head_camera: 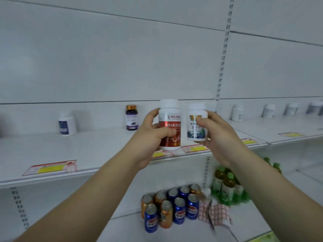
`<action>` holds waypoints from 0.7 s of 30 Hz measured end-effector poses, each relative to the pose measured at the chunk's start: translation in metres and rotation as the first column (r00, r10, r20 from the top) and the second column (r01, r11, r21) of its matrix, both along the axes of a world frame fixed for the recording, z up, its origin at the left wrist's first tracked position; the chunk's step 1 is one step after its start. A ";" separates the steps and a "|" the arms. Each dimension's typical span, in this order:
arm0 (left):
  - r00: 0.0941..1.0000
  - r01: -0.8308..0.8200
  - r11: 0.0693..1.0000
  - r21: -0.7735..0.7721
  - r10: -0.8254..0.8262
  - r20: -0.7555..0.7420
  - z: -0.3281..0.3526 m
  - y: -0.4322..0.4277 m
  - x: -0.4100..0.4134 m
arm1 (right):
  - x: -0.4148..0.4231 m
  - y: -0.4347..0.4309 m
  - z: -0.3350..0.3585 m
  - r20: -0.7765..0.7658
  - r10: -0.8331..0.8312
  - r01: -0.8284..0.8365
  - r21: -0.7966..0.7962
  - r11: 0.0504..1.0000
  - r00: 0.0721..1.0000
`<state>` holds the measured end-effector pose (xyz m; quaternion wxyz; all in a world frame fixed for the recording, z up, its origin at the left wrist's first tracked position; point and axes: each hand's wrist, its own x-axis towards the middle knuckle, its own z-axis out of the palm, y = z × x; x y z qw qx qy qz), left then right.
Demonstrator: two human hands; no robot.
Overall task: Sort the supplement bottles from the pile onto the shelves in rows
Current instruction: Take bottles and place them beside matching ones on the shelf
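Observation:
My left hand (151, 135) grips a white bottle with a red label (169, 125), held upright in front of the white shelf (97, 147). Just to its right, my right hand (216, 135) holds a smaller white bottle with a mountain picture label (197, 123). The two bottles are side by side, close but apart. On the shelf behind stand a white bottle with a blue label (67, 123) and a dark purple bottle with a gold cap (131, 117). Another white bottle (211, 107) is partly hidden behind my right hand.
Several white bottles (237, 112) stand along the back of the right-hand shelf section. The lower shelf holds blue and orange drink cans (172, 206), green tea bottles (227, 186) and a checked cloth (214, 213). Price tags (50, 167) line the shelf's front edge.

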<state>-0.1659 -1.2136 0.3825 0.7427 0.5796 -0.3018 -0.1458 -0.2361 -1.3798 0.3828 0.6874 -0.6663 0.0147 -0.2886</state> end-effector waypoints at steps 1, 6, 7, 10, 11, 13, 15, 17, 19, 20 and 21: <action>1.000 0.006 1.000 0.022 -0.006 -0.003 0.002 -0.017 -0.002 | -0.005 -0.016 0.001 0.001 -0.012 0.012 -0.006 1.000 1.000; 0.999 0.048 0.988 0.149 -0.047 -0.008 0.011 -0.083 0.005 | -0.010 -0.081 0.001 0.002 -0.090 0.090 0.006 0.996 0.996; 0.999 0.051 0.983 0.178 -0.052 0.002 0.012 -0.095 0.009 | -0.007 -0.093 0.001 -0.005 -0.106 0.106 0.001 0.994 0.994; 0.996 0.058 0.956 0.288 -0.073 0.043 0.013 -0.126 0.021 | 0.003 -0.122 0.000 -0.043 -0.167 0.164 -0.065 0.984 0.985; 0.996 0.058 0.947 0.316 -0.077 0.050 0.012 -0.135 0.025 | 0.006 -0.131 0.000 -0.049 -0.181 0.177 -0.076 0.981 0.982; 0.993 0.042 0.927 0.372 -0.079 0.085 0.009 -0.153 0.035 | 0.014 -0.149 -0.001 -0.057 -0.204 0.199 -0.082 0.976 0.977; 0.987 0.029 0.904 0.427 -0.093 0.131 0.005 -0.171 0.043 | 0.021 -0.169 -0.002 -0.064 -0.230 0.223 -0.099 0.970 0.971; 0.985 0.038 0.899 0.437 -0.106 0.134 0.002 -0.189 0.049 | 0.028 -0.191 -0.002 -0.081 -0.245 0.235 -0.119 0.965 0.966; 0.983 0.012 0.896 0.444 -0.093 0.161 -0.002 -0.206 0.052 | 0.035 -0.212 -0.003 -0.113 -0.239 0.224 -0.127 0.966 0.965; 0.979 -0.015 0.893 0.449 -0.078 0.189 -0.005 -0.214 0.053 | 0.038 -0.223 -0.003 -0.129 -0.227 0.209 -0.134 0.969 0.965; 0.974 -0.044 0.890 0.455 -0.063 0.218 -0.006 -0.223 0.055 | 0.043 -0.234 -0.004 -0.144 -0.212 0.191 -0.144 0.971 0.967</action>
